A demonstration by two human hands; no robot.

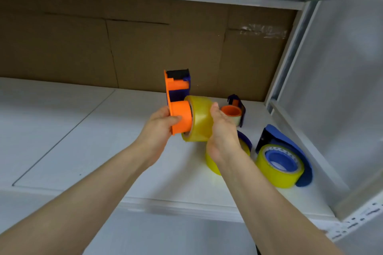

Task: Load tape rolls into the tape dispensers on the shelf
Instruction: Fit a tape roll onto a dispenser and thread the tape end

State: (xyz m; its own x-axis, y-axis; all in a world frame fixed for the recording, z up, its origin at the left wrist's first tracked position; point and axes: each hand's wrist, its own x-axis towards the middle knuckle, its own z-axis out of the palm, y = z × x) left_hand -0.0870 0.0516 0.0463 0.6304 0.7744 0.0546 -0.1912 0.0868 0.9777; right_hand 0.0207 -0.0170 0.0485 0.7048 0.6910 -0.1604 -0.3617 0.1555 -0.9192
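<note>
Four tape dispensers and four tape rolls are in sight. One dispenser is orange plastic point(176, 97) with a black pad at its top and a round orange hub. It is held up above the white shelf point(83, 130), close to picture centre. The other three stand on the shelf, from 3 to 5 o'clock of the hands:
- A dark blue dispenser with an orange core point(235, 109) carries a pale clear roll point(238, 119).
- A blue dispenser point(245, 142) is mostly hidden behind the right wrist, with a glossy yellow roll point(212, 163).
- A curved blue dispenser point(290, 147) lies at 4 o'clock, wrapped round a yellow roll point(279, 172) that sits on its blue hub.

The fourth tape roll point(200, 119) is translucent yellow and smooth. It sits partway onto the orange hub, with bare hub showing at 9 o'clock of it.

The left hand point(159, 125) grips the hub end of the orange dispenser, thumb curled onto the hub. The right hand point(221, 130) lies flat against the roll's free end, thumb straight and pointing to 12 o'clock. Its other fingers are hidden behind the roll.

Brown creased cardboard point(145, 47) lines the back
</note>
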